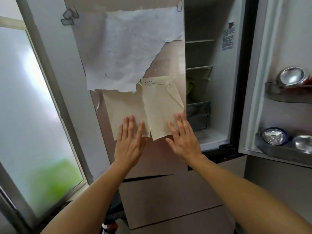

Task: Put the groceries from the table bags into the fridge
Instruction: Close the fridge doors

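The fridge's left door [165, 156] is closed and covered with pinned papers. My left hand [130, 141] lies flat against it with straight fingers, over the lower edge of a cream sheet [160, 108]. My right hand [184, 139] is flat beside it, fingers spread, on the same sheet's right corner. The right door [270, 81] stands swung open to the right. Inside the fridge [199, 98] are glass shelves, something green on a lower shelf and a clear drawer. Neither hand holds anything. No bags or table are in view.
Cans [293, 76] lie in the open door's upper rack, and two more cans [275, 136] in the lower rack. A torn white sheet [128, 48] hangs higher on the closed door. A frosted window [33, 115] fills the left side. Drawer fronts [168, 200] sit below.
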`<action>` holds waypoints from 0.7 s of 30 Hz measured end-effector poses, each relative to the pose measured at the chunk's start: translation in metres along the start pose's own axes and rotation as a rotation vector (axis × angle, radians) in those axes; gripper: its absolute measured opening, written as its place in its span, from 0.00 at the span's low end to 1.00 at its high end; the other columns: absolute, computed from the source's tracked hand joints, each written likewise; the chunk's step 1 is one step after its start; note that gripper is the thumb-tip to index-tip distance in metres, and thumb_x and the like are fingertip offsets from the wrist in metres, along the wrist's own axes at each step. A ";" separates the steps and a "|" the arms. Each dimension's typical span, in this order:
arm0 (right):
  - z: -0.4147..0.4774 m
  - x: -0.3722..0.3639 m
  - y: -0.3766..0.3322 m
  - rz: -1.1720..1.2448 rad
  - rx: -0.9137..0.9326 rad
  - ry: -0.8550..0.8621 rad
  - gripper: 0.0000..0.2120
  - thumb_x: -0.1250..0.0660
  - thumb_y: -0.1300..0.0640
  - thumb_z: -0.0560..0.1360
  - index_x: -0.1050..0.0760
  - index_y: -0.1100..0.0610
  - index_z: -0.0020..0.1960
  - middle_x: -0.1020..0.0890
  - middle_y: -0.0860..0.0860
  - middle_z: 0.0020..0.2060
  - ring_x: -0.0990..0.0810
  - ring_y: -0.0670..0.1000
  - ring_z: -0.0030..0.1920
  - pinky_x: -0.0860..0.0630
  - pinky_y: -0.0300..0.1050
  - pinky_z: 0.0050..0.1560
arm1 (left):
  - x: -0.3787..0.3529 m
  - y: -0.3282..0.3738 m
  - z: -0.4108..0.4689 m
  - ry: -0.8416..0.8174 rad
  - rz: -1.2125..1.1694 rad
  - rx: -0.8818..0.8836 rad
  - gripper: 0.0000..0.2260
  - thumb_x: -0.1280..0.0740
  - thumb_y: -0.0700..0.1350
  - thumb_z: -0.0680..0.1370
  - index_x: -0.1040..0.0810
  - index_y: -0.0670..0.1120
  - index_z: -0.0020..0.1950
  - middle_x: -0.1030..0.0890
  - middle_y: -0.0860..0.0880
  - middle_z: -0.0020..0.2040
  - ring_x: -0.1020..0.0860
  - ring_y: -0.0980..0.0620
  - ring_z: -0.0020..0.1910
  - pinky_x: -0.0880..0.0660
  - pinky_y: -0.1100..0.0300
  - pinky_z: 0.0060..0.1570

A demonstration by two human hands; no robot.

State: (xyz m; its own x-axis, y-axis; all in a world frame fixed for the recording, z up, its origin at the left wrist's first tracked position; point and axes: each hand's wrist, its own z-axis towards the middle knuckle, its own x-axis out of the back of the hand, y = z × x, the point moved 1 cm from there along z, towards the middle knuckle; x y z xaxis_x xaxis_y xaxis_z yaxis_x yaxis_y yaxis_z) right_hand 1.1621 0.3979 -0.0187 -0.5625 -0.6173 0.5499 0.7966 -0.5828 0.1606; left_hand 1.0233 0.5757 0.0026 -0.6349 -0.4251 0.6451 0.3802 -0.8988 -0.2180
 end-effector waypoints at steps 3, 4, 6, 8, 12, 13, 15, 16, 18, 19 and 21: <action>0.002 -0.017 0.004 -0.045 0.014 0.045 0.33 0.41 0.44 0.79 0.47 0.59 0.76 0.49 0.63 0.76 0.51 0.62 0.77 0.50 0.59 0.76 | -0.018 -0.006 0.003 0.108 -0.017 -0.044 0.30 0.48 0.57 0.81 0.51 0.46 0.79 0.60 0.38 0.78 0.56 0.38 0.77 0.58 0.45 0.75; 0.003 -0.021 0.005 -0.051 0.022 0.059 0.33 0.42 0.44 0.79 0.48 0.58 0.76 0.50 0.62 0.76 0.51 0.62 0.77 0.51 0.58 0.76 | -0.024 -0.008 0.003 0.132 -0.029 -0.055 0.29 0.48 0.57 0.81 0.51 0.46 0.79 0.61 0.39 0.78 0.56 0.38 0.77 0.57 0.44 0.75; 0.005 -0.028 0.008 -0.056 0.036 0.074 0.32 0.44 0.42 0.80 0.49 0.58 0.76 0.53 0.60 0.77 0.51 0.62 0.77 0.53 0.57 0.76 | -0.033 -0.011 0.004 0.169 -0.049 -0.071 0.29 0.48 0.57 0.81 0.52 0.47 0.79 0.62 0.40 0.78 0.57 0.39 0.77 0.57 0.43 0.75; 0.008 -0.033 0.012 -0.069 0.036 0.055 0.32 0.45 0.42 0.80 0.50 0.57 0.77 0.52 0.61 0.77 0.50 0.62 0.77 0.54 0.56 0.76 | -0.040 -0.011 0.006 0.198 -0.057 -0.077 0.29 0.48 0.57 0.81 0.52 0.47 0.78 0.63 0.41 0.78 0.58 0.39 0.77 0.58 0.44 0.75; 0.015 -0.041 0.015 -0.089 0.003 -0.001 0.36 0.46 0.43 0.80 0.60 0.54 0.79 0.55 0.60 0.77 0.53 0.61 0.77 0.58 0.54 0.77 | -0.049 -0.011 0.011 0.215 -0.028 -0.077 0.28 0.48 0.55 0.81 0.48 0.46 0.78 0.63 0.40 0.78 0.59 0.39 0.77 0.60 0.44 0.75; 0.015 -0.043 0.015 -0.087 -0.004 -0.014 0.36 0.46 0.43 0.80 0.60 0.54 0.79 0.56 0.60 0.77 0.54 0.61 0.77 0.59 0.54 0.77 | -0.051 -0.012 0.011 0.214 -0.021 -0.080 0.28 0.47 0.55 0.81 0.48 0.46 0.78 0.63 0.40 0.78 0.59 0.39 0.77 0.60 0.44 0.75; 0.015 -0.043 0.014 -0.090 -0.012 -0.042 0.36 0.47 0.43 0.80 0.61 0.54 0.79 0.58 0.59 0.77 0.55 0.61 0.77 0.59 0.54 0.77 | -0.051 -0.012 0.011 0.204 -0.013 -0.084 0.28 0.46 0.55 0.81 0.47 0.45 0.78 0.62 0.40 0.78 0.59 0.39 0.77 0.60 0.44 0.75; 0.015 -0.041 0.014 -0.097 -0.016 -0.058 0.35 0.47 0.43 0.80 0.60 0.54 0.79 0.58 0.60 0.77 0.56 0.61 0.77 0.58 0.54 0.77 | -0.050 -0.011 0.011 0.197 -0.015 -0.085 0.28 0.46 0.54 0.81 0.47 0.45 0.78 0.62 0.39 0.78 0.59 0.38 0.77 0.60 0.43 0.75; 0.015 -0.033 0.012 -0.105 -0.016 -0.088 0.36 0.44 0.43 0.80 0.57 0.55 0.79 0.56 0.60 0.77 0.56 0.60 0.77 0.54 0.55 0.76 | -0.045 -0.008 0.010 0.178 -0.017 -0.085 0.29 0.44 0.53 0.80 0.47 0.45 0.78 0.62 0.39 0.78 0.58 0.38 0.77 0.59 0.42 0.75; 0.015 -0.027 0.012 -0.100 -0.013 -0.108 0.36 0.41 0.44 0.79 0.55 0.56 0.79 0.55 0.60 0.77 0.56 0.60 0.77 0.51 0.56 0.76 | -0.042 -0.006 0.009 0.168 -0.014 -0.085 0.29 0.42 0.51 0.80 0.47 0.45 0.78 0.62 0.39 0.78 0.57 0.37 0.77 0.59 0.42 0.75; 0.012 -0.013 0.014 -0.083 -0.001 -0.166 0.37 0.37 0.46 0.77 0.51 0.56 0.78 0.52 0.60 0.77 0.54 0.60 0.77 0.46 0.58 0.74 | -0.034 -0.003 0.008 0.139 -0.008 -0.072 0.32 0.36 0.47 0.77 0.47 0.45 0.78 0.60 0.37 0.78 0.55 0.35 0.77 0.57 0.40 0.74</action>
State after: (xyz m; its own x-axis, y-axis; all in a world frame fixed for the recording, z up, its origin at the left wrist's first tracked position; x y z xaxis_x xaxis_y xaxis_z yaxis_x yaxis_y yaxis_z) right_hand 1.1832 0.4039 -0.0142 -0.5815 -0.4714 0.6630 0.7489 -0.6284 0.2101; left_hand 1.0494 0.5938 -0.0132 -0.7269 -0.4240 0.5402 0.3287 -0.9055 -0.2683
